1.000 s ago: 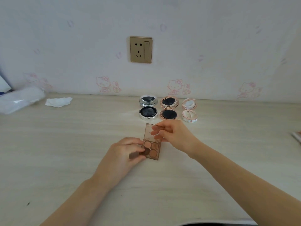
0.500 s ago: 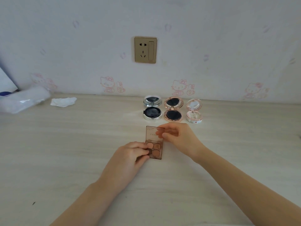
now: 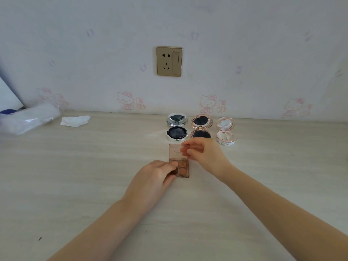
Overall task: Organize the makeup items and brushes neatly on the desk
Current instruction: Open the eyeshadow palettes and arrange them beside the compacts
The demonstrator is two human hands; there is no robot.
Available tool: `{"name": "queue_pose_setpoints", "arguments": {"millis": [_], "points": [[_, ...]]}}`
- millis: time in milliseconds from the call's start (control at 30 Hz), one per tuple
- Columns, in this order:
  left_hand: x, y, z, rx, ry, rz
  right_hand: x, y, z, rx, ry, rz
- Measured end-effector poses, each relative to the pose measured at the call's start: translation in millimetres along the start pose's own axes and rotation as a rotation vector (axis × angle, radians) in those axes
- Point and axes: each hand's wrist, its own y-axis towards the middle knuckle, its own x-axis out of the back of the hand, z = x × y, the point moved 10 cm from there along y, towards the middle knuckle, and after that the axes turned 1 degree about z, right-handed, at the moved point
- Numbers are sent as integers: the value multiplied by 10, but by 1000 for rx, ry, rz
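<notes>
The desk is pale wood grain and runs the full width of the view, meeting a white wall printed with faint pink cartoon cats. A gold wall socket sits on that wall, centred above the makeup. At the far left of the desk lies a clear plastic bag on its side, and just right of it a crumpled white tissue. Near the wall, right of centre, three round compacts stand open in a row, lids tilted up toward the wall: a silver compact, a rose-gold compact just beside it, and a pink compact at the right end, slightly apart. Directly in front of the silver and rose-gold ones the eyeshadow palette lies on the desk, open, its brown see-through lid folded back toward the compacts and its four tan pans toward me. My left hand holds the pan half, fingertips curled onto the near left corner and covering part of the pans. My right hand pinches the right edge of the lid between thumb and forefinger, other fingers loosely bent; it covers the front rim of the rose-gold compact. A small dark speck marks the desk at the near left.
</notes>
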Motion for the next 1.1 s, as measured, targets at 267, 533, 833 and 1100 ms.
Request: {"name": "queue_pose_setpoints", "arguments": {"millis": [267,533,833,1100], "points": [[-44,223,141,17,23,18,67,215,44,-26,-69,-87],[-24,246,173,2,-24,-50,70,313,21,-42,-53,-120],[-52,264,216,14,-56,-52,79,317,23,-37,-64,-114],[-25,244,252,37,-47,-77,100,292,40,-24,-119,-125]]}}
